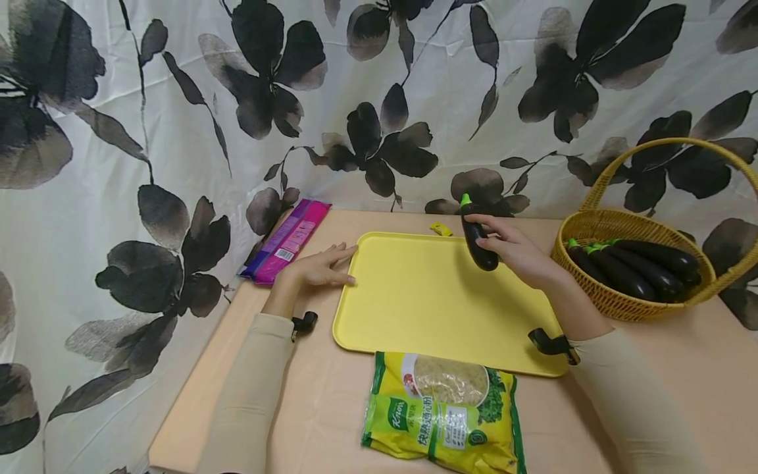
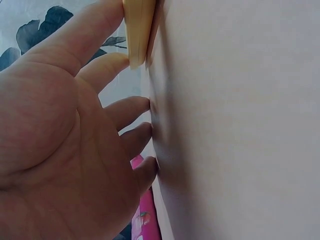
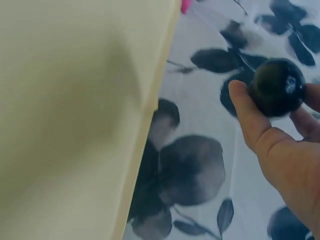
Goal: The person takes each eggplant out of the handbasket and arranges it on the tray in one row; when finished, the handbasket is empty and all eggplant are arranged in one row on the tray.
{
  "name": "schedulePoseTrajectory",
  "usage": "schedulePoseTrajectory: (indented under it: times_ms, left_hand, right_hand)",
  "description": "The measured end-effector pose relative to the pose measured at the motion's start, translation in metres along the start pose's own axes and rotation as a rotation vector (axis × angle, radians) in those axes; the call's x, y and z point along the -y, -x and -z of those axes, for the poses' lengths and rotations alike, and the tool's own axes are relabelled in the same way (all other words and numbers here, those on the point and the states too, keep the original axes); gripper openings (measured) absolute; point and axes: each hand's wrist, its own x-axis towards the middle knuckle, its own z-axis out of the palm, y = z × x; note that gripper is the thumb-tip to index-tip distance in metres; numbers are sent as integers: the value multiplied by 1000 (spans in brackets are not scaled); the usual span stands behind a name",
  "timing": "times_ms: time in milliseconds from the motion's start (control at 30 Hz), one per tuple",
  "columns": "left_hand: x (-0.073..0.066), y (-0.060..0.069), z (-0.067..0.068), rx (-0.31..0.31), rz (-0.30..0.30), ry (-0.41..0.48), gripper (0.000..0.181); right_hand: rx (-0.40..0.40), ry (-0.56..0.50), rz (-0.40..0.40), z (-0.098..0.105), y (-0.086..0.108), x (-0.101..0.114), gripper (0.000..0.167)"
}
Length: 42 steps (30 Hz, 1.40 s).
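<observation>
Holding a dark eggplant (image 1: 476, 240), the right hand (image 1: 516, 249) has its thumb and fingers curled around it, above the far edge of the yellow tray (image 1: 414, 296). In the head view the green stem end points up; the right wrist view does not show this stem, but only the round, shiny bottom end, and there one sees that the eggplant is apart from the tray.

The left hand (image 1: 322, 266) grasps nothing: its fingers are rather straight at the tray's left edge. Only the left wrist view shows from below that thumb and forefinger touch the rim, while the other fingertips meet the table (image 1: 331, 408).

The head view alone shows the basket (image 1: 610, 304) with more eggplants (image 1: 639, 271), at the table's far right corner, and a green-yellow bag (image 1: 444, 415) against the tray's near edge. A purple-pink packet (image 1: 290, 243) lies at the table's far left corner; the left wrist view gives just a pink strip of it.
</observation>
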Motion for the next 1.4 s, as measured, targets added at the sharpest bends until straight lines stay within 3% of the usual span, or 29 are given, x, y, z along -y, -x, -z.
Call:
schedulePoseTrajectory:
  times_ms: [233, 433, 833, 1033, 1400]
  left_hand:
    - [2, 0, -1, -8, -11, 10, 94]
    - [-1, 0, -1, 0, 18, 26, 95]
    - [-2, -1, 1, 4, 39, 19, 93]
    - [1, -2, 0, 7, 18, 10, 94]
    - [2, 0, 1, 4, -12, 3, 97]
  right_hand:
    - [67, 189, 5, -23, -27, 4, 53]
    - [150, 291, 27, -39, -49, 9, 55]
    - [334, 254, -25, -82, -93, 4, 58]
    - [414, 275, -78, -105, -108, -1, 59]
    - [447, 315, -106, -127, -124, -1, 60]
